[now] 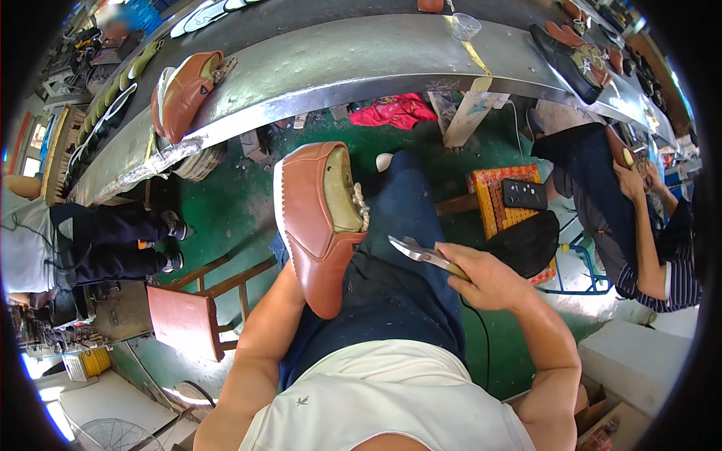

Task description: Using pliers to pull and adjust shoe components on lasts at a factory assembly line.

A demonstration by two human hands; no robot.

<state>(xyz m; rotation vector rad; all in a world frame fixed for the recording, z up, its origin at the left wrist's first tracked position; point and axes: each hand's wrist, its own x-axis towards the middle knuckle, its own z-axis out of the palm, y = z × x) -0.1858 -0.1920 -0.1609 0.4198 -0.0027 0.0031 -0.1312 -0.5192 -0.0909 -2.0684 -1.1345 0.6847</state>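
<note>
Above my lap, my left hand [290, 287] holds up a brown leather shoe [310, 218], its toe pointing back toward me. The shoe hides most of that hand's fingers. A white edge runs along the sole side, the lining is olive, and a twisted pale cord [362, 207] hangs at the opening. To the right, my right hand [490, 275] is closed round the handles of metal pincers [421, 254]. The tool's jaws point left, toward the shoe, and stay apart from it.
A long metal bench [338, 56] crosses ahead, bearing a brown shoe [188, 90] at left and a black shoe [565, 64] at right. A stool [184, 319] stands left; a beaded seat [492, 207] with a black phone [524, 194] is right. Co-workers sit on both sides.
</note>
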